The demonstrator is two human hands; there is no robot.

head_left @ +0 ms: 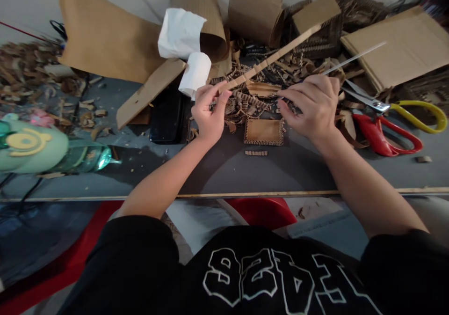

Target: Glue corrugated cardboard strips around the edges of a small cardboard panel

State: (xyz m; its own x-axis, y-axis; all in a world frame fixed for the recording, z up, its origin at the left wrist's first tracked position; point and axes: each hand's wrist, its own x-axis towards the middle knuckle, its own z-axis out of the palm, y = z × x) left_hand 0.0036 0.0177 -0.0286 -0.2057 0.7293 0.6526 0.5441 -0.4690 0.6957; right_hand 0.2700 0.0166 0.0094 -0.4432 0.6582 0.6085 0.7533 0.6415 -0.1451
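Note:
My left hand (209,113) pinches the near end of a long, narrow cardboard strip (270,60), which slants up and away to the right. Closed around a thin pale stick (358,57), my right hand (314,104) has its fingertips close together; the stick's far end sticks out behind the knuckles, and its near tip is hard to make out. Between and below the hands, a small shallow cardboard tray (264,131) with corrugated edges lies on the table. Just in front of it is a short corrugated piece (256,153). Another small cardboard piece (263,89) lies behind the tray.
Red-and-yellow scissors (384,106) lie at the right beside a flat cardboard sheet (403,46). Cardboard rolls (256,13), scraps and a white paper roll (196,74) crowd the back. A dark phone (165,118) and a green bottle (52,149) are on the left.

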